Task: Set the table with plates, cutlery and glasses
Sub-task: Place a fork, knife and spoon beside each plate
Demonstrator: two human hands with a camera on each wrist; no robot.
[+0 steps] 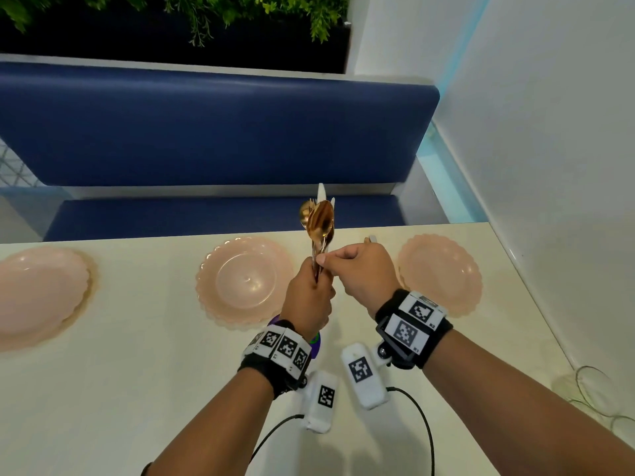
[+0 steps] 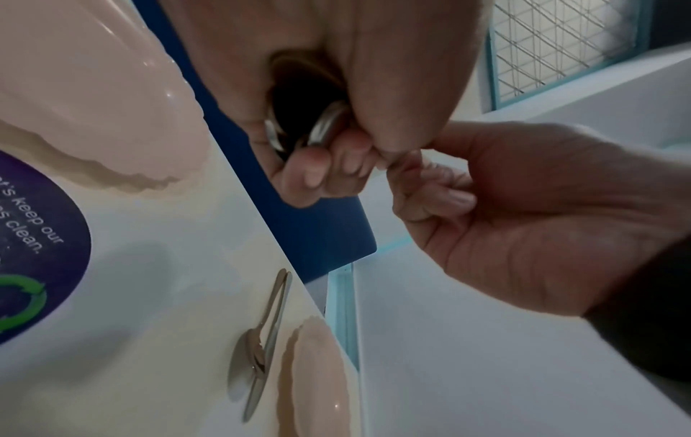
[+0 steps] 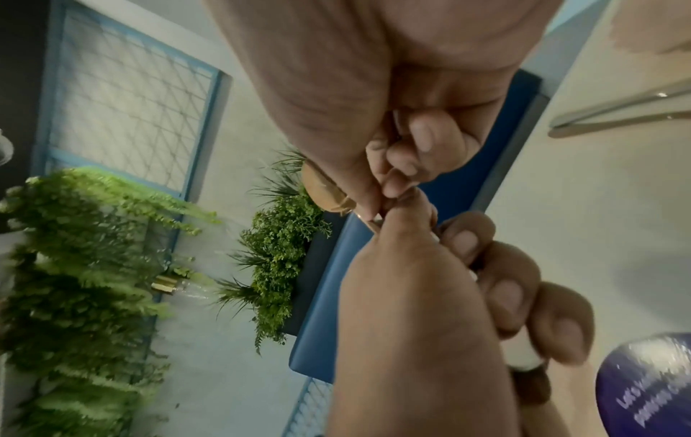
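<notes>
Left hand (image 1: pixel 307 293) fists upright gold metal cutlery bunch (image 1: pixel 318 228) so your right hand (image 1: pixel 362 269) pinches one piece free for pink scalloped plate (image 1: pixel 240 281).

Head view bright, even, edges bowed; plates (image 1: pixel 245 280) show soft glare. Wrist views dimmer, hands close and blurred.

I see blue padded bench seat (image 1: pixel 220 132) running along far side of table (image 1: pixel 137 389). Green plants (image 1: pixel 240 12) in dark planter above backrest. Purple round sticker (image 2: pixel 41 251) on table, white lettering, green arrows. White wall (image 1: pixel 549 132) on my right. Blue-framed wire-mesh panel (image 3: pixel 123 97) behind plants.
</notes>
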